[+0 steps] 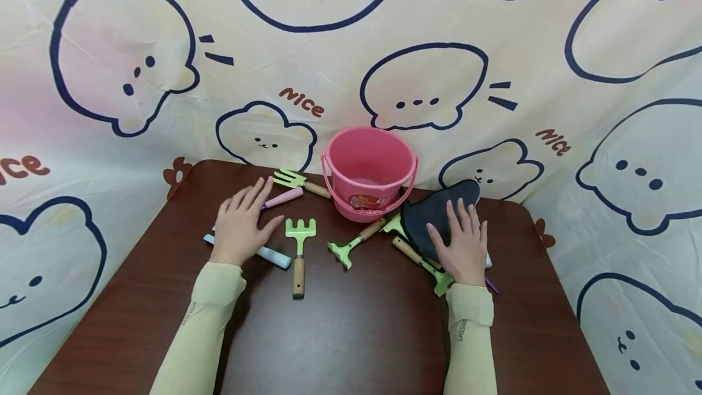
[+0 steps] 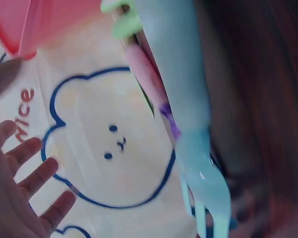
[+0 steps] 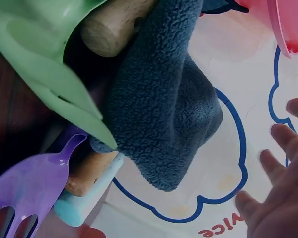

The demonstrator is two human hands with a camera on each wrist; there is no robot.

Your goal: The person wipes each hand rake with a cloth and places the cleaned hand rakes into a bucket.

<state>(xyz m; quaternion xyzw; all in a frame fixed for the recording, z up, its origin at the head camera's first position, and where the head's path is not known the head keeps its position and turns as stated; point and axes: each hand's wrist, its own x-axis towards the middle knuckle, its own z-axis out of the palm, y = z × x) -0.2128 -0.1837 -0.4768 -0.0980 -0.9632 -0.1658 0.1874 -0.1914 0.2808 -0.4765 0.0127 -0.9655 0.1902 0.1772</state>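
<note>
On the dark brown table (image 1: pixel 340 334), the near half lies bare between the two sleeved forearms, while the toys crowd the far half up against the hanging printed cloth (image 1: pixel 109 139). The table's far edge meets that cloth just behind the pink bucket (image 1: pixel 368 169), and its right edge runs close past the right hand (image 1: pixel 463 242).

The word "nice" shows in brown on the cloth several times, and a small coloured sticker sits on the bucket's front, too small to read. Small lettering runs along each sleeve cuff, also unreadable.

The left hand (image 1: pixel 241 224) lies flat, fingers straight and spread, resting across a light blue tool (image 1: pixel 271 255) and touching the end of a pink-handled tool (image 1: pixel 282 198); it grips nothing. The right hand is likewise flat with straight fingers, pressing on a dark blue fleece cloth (image 1: pixel 433 215) that lies just right of the bucket.

Between the hands lie a green rake with a wooden handle (image 1: pixel 298 249) and a green hoe (image 1: pixel 351 245), well apart from each other. A green fork (image 1: pixel 298 180) lies beside the bucket's left side. Under the fleece cloth and the right hand sit a green scoop (image 3: pixel 44 59), a purple fork (image 3: pixel 32 191) and another light blue handle (image 3: pixel 84 198), bunched together and touching.
</note>
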